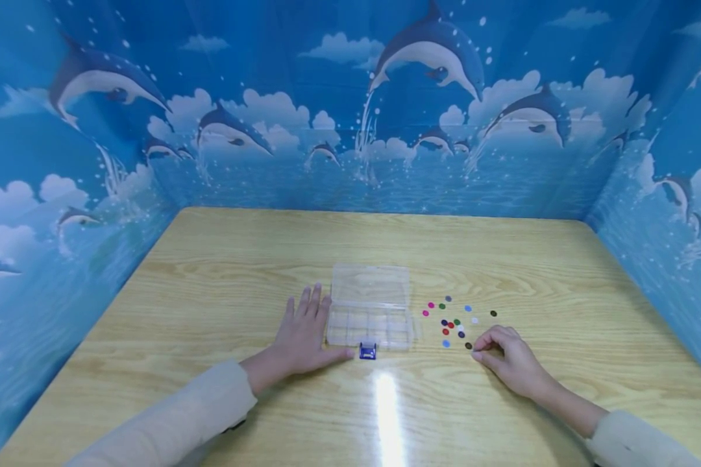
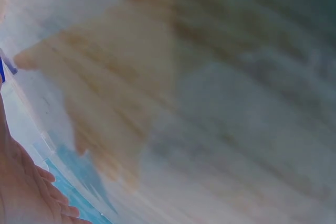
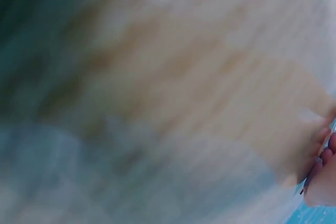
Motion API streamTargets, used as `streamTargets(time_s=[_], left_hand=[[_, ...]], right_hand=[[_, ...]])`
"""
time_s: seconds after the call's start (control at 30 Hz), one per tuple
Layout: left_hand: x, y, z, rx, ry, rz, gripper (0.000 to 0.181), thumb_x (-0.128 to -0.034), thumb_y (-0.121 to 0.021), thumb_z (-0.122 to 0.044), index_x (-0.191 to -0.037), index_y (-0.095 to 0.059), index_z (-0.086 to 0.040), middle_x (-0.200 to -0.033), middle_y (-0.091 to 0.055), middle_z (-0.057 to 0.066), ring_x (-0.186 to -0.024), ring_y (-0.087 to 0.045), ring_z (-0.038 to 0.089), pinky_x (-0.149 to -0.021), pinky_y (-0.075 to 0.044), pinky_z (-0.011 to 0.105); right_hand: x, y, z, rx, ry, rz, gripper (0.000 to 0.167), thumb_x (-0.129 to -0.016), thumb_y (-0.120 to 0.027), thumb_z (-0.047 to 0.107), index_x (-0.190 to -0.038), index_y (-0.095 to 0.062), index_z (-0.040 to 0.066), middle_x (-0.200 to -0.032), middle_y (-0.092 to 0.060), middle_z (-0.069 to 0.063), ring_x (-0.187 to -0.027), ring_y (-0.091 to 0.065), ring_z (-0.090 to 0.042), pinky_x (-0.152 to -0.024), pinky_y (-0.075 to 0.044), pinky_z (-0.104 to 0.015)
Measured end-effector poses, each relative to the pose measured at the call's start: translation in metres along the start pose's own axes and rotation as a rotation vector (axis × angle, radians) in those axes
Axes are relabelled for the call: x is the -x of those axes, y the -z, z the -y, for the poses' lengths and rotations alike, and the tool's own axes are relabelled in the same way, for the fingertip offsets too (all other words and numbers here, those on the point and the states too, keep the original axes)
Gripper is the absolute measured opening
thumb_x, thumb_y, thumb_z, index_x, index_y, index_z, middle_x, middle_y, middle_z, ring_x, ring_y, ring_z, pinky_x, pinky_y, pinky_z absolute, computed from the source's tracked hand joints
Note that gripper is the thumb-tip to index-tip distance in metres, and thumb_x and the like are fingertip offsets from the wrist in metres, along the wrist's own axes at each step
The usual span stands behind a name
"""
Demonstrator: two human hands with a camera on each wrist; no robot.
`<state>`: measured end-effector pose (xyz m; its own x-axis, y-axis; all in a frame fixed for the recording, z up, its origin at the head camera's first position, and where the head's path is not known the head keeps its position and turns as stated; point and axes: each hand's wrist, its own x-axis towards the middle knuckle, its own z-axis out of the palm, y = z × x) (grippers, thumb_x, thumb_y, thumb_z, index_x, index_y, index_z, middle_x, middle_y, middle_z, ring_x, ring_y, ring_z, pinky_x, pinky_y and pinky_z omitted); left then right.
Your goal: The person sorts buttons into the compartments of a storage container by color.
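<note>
A clear plastic compartment box stands on the table with its lid folded back and a blue latch at its front. My left hand lies spread at the box's left side, fingers straight, its thumb reaching toward the latch. To the right of the box are scattered small round button-like discs in several colours, among them a red disc and a light blue disc. My right hand pinches a small dark disc between thumb and forefinger, mostly hidden by the fingertips. Beside them lies a black disc.
The wood-grain table meets a blue dolphin-print curtain at its back and sides. A bright light reflection crosses the front. Both wrist views are mostly blurred tabletop, with fingers only at their edges.
</note>
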<state>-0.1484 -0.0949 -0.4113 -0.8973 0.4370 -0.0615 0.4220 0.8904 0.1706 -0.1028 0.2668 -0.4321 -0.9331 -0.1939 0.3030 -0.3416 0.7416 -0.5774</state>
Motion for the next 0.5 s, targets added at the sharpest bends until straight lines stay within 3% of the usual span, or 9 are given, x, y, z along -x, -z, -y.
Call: streamTargets(time_s=[0.5], left_hand=[[-0.0012,-0.0011,0.0003,-0.016,0.005,-0.002,0.105,-0.0782,-0.043,-0.075,-0.146,-0.019,0.001,-0.154,-0.006,0.024,-0.142,-0.007,0.041,-0.113,-0.010,0.059]], right_hand=[[-0.0023,0.0041,0.0011,0.007,-0.043,0.024,0.013,-0.075,-0.072,0.003,-0.075,-0.063,0.012,-0.075,-0.060,0.005,-0.074,-0.044,0.002,-0.065,-0.043,-0.017]])
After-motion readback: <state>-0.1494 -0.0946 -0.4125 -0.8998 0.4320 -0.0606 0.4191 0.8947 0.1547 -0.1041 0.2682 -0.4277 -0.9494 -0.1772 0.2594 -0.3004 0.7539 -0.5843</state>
